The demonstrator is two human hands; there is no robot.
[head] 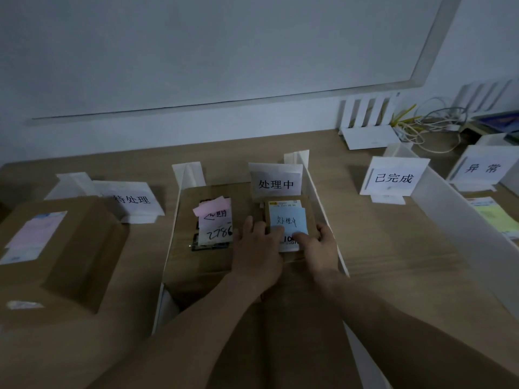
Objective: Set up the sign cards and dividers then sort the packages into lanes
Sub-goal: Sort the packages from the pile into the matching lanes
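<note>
Gripping package (284, 204) edges, left hand (257, 248), right hand (320, 245), divider (320, 197) just beside

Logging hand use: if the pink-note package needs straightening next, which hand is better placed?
Left. The left hand holds the blue-note package at its left edge, right beside the pink-note package; the right hand is at the far edge, by the divider.
</note>
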